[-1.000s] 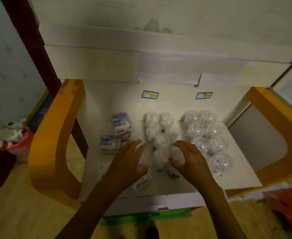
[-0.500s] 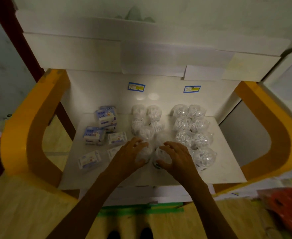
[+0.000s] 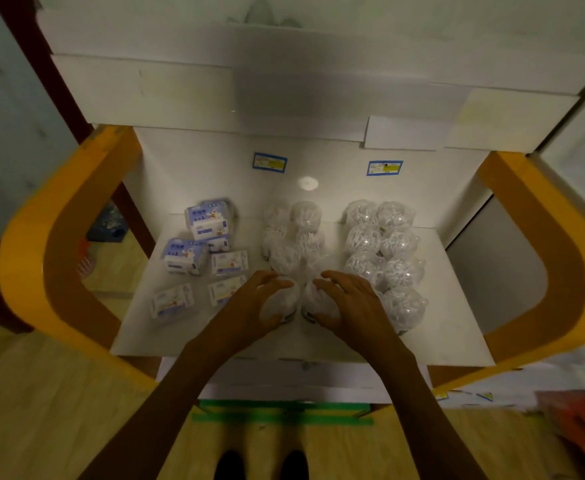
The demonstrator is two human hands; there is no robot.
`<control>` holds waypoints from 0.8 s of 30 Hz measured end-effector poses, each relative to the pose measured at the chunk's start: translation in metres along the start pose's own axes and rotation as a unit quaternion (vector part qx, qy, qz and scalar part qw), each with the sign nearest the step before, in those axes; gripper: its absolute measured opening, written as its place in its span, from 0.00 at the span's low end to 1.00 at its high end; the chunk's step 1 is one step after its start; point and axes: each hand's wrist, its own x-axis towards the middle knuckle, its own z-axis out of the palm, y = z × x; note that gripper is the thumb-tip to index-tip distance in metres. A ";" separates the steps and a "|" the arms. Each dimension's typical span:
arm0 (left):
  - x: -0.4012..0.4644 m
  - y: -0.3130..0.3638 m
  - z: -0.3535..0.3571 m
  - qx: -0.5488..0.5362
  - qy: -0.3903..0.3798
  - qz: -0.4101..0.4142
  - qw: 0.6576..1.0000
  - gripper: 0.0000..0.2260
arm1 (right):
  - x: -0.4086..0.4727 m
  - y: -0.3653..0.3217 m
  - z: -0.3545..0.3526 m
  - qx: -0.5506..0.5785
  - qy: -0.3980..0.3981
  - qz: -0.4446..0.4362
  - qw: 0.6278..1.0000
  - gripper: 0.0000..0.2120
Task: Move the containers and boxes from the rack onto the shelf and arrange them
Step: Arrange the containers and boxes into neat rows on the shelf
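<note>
Most goods already sit on the white shelf (image 3: 457, 327); left hand (image 3: 249, 306) and right hand (image 3: 350, 306) each curl fingers round a clear round container (image 3: 280, 303) at the near middle row; tissue packs (image 3: 194, 258) at left look unaligned.

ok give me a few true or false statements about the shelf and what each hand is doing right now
1. Each hand grips one clear container. True: the left hand holds the left container, the right hand the right container.
2. The blue-and-white boxes sit on the right of the shelf. False: they sit on the left.
3. Two blue labels are on the back wall. True.
4. The shelf's side frames are green. False: they are orange.
</note>
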 end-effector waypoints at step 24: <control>0.011 0.011 0.000 0.035 0.065 -0.020 0.997 0.26 | 0.006 0.016 -0.014 0.019 0.027 0.027 0.999 0.23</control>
